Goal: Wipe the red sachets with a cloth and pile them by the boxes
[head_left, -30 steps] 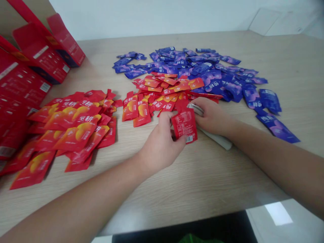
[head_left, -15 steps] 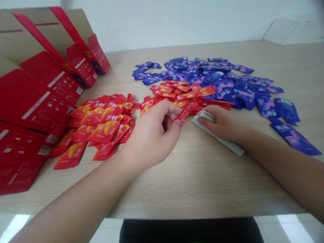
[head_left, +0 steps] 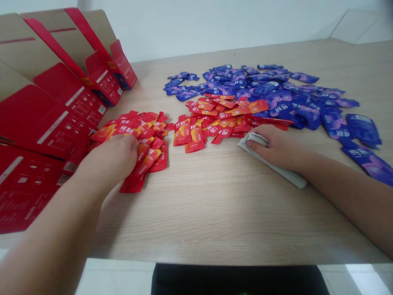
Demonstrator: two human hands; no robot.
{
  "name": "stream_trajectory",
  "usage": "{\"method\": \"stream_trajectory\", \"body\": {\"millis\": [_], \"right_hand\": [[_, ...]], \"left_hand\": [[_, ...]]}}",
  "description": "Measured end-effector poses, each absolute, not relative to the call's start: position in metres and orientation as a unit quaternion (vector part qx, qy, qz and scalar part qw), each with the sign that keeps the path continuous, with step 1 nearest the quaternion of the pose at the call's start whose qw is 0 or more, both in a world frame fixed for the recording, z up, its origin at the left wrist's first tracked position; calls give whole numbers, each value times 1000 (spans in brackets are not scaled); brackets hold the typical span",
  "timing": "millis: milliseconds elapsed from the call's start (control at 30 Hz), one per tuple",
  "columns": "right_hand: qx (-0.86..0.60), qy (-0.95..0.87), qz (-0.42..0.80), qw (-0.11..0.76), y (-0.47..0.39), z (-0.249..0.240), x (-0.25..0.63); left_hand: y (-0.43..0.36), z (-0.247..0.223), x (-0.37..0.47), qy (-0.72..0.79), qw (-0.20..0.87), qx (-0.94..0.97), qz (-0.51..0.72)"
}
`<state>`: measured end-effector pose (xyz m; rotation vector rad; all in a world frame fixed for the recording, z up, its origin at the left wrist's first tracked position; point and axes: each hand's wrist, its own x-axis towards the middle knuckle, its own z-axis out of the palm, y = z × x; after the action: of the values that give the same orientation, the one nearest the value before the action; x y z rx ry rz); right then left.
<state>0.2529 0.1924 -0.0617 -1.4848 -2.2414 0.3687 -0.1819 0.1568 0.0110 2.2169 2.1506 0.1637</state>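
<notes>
My left hand (head_left: pixel 112 157) is over the left pile of red and orange sachets (head_left: pixel 145 123), back of the hand up. Its fingertips are hidden against the pile, so I cannot see whether a sachet is between them. On the right, my right hand (head_left: pixel 272 145) grips a folded white cloth (head_left: pixel 284 174) that rests on the table, thumb on top. Just beyond that hand spreads another heap of red sachets (head_left: pixel 221 123), with two lying at its near left edge. Blue-purple sachets (head_left: pixel 276 96) form a wide heap behind and to the right.
Red cardboard boxes (head_left: pixel 61 119) with raised flaps line the left side, close beside my left hand. All of this stands on a light wooden table (head_left: pixel 196 213), whose front edge is near me. A pale wall (head_left: pixel 215 28) rises behind.
My left hand has moved left from the middle red heap, where it held a red sachet, to the left pile. My right hand still holds the cloth in about the same place.
</notes>
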Motion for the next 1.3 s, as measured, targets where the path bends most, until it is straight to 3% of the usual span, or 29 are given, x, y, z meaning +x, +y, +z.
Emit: {"method": "stream_trajectory", "body": {"millis": [200, 300, 500, 767, 933, 1033, 1133, 1300], "right_hand": [[-533, -810, 132, 208, 192, -61, 253], [-531, -810, 134, 209, 192, -60, 253], [-529, -813, 130, 204, 192, -58, 252], [-522, -817, 129, 209, 192, -60, 251], [-511, -825, 120, 209, 193, -61, 252], [-503, -828, 132, 208, 193, -62, 252], [-487, -835, 142, 214, 189, -62, 253], [-492, -836, 117, 212, 175, -62, 257]], "left_hand": [[162, 15, -140, 638, -48, 768, 29], [176, 4, -103, 591, -1, 807, 12], [223, -13, -59, 659, 52, 750, -31], [246, 11, -53, 711, 60, 700, -26], [200, 24, -43, 683, 4, 730, 38], [143, 12, -16, 531, -68, 844, 33], [101, -9, 11, 449, -30, 893, -31], [105, -28, 12, 418, 96, 902, 55]]}}
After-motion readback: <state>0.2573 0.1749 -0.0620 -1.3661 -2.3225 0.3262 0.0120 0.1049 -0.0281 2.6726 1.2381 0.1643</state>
